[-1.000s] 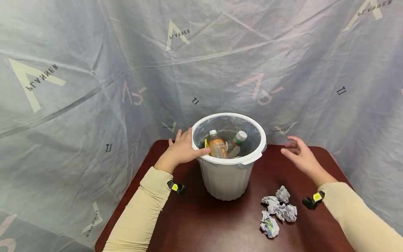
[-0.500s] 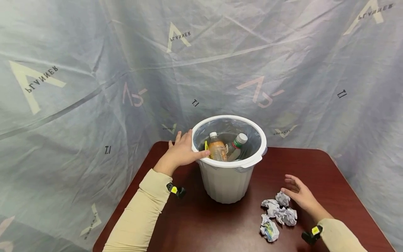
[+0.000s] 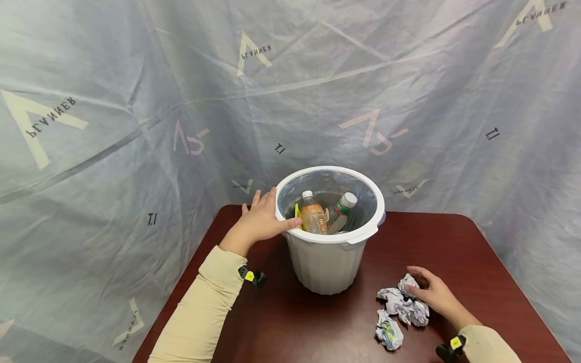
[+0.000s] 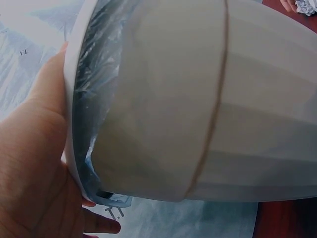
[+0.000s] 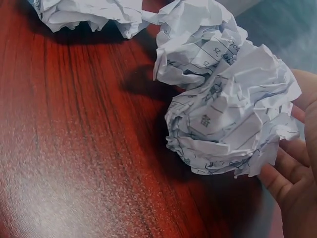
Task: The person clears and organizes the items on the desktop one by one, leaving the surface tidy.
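Note:
My left hand (image 3: 258, 222) holds the left rim of a white trash can (image 3: 324, 267), thumb over the rim and fingers spread along the outside. In the left wrist view, that hand (image 4: 34, 148) lies against the rim, beside the folded edge of a clear liner bag (image 4: 104, 74). My right hand (image 3: 436, 292) is at the farthest of several crumpled paper balls, with thumb and fingers on either side of this paper ball (image 3: 407, 283). In the right wrist view, its fingers (image 5: 280, 181) show behind a nearer printed paper ball (image 5: 233, 119).
Inside the lined can lie an orange-labelled bottle (image 3: 313, 214), a bottle with a white cap (image 3: 348, 199) and something yellow (image 3: 297, 210). A paper ball with coloured print (image 3: 389, 330) lies nearest on the dark red table (image 3: 281, 333). Grey sheeting (image 3: 290, 101) hangs behind.
My right hand has come down from beside the can to the paper balls, its thumb and fingers now around the farthest one. The left hand has stayed on the rim.

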`<move>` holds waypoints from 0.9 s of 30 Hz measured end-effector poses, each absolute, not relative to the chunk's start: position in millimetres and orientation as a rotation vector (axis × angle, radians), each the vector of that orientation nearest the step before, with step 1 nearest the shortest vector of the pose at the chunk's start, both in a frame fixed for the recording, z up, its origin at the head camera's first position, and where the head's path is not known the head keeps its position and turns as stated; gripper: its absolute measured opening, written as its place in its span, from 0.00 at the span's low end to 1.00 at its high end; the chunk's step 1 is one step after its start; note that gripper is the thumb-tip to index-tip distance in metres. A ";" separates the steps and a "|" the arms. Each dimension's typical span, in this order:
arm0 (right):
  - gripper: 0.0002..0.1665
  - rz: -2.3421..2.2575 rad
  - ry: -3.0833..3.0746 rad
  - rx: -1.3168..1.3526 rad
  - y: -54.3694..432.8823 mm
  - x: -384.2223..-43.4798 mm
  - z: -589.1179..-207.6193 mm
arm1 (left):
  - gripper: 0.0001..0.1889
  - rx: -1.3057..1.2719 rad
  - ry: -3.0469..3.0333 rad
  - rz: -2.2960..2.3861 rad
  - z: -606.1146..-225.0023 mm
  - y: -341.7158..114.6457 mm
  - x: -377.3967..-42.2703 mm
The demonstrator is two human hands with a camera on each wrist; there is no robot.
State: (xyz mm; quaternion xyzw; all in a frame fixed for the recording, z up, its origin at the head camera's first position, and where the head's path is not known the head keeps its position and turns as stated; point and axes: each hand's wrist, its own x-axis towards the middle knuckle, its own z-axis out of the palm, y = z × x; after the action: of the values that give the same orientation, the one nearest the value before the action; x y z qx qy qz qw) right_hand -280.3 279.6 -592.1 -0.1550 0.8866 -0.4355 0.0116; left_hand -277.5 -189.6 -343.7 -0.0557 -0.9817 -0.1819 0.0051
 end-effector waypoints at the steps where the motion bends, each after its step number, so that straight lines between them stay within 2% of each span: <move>1: 0.35 -1.336 2.779 -0.490 278.8 -280.6 -591.5 | 0.69 -0.173 -3.071 -0.579 -342.9 -189.7 -277.2; 10: 0.24 -1.320 2.792 -0.356 276.4 -285.9 -586.0 | 0.67 -0.173 -3.073 -0.576 -339.9 -188.6 -275.8; 17: 0.25 -1.477 2.810 -0.344 288.3 -297.8 -579.0 | 0.67 -0.172 -3.078 -0.578 -340.7 -188.6 -274.2; 27: 0.23 -1.710 2.813 -0.397 297.7 -322.5 -523.9 | 0.68 -0.190 -3.072 -0.573 -340.8 -189.8 -276.6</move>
State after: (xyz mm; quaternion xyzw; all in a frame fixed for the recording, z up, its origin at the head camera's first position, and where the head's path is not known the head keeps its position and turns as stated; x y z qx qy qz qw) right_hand -322.5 297.7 -523.9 -0.1192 0.8452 -0.5137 -0.0869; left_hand -276.6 -189.8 -340.8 -0.0607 -0.9812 -0.1831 0.0056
